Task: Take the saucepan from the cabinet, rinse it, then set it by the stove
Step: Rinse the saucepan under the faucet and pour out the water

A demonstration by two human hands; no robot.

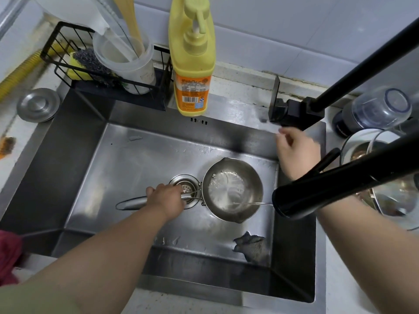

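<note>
We look down into a steel sink point(140, 155) set into a pale surface point(340, 279). Its basin is wet, with the drain strainer point(184, 185) near the middle.

A black tap arm point(340, 186) crosses the right of the view; its spout end sits over the sink's right side. A thin stream of water point(254, 203) runs from it into the saucepan. The tap's black base point(294, 114) stands on the back ledge.

On the back ledge a yellow soap bottle point(192, 64) with a pump stands upright. Left of it a black wire rack point(104, 66) holds a clear plastic cup point(127, 57) and a dark scouring pad point(90, 62) on a yellow sponge.

The saucepan point(233, 189) sits low in the basin, just right of the drain, mouth up, with water pooling in its bowl. Its long handle point(131, 202) points left across the drain.

Our left hand point(166, 198) is closed around the handle, near where it joins the bowl. The bowl lies directly to the right of this hand, and the free end of the handle sticks out to its left.

Our right hand point(294, 152) is above and to the right of the saucepan, clear of it, by the tap base. Its fingers are loosely curled and motion-blurred; we cannot tell whether it grips anything.

A round steel lid point(38, 105) lies on the surface left of the sink. A dark crumpled cloth point(251, 248) lies in the basin's front right corner. Glass containers point(374, 109) crowd the surface to the right.
</note>
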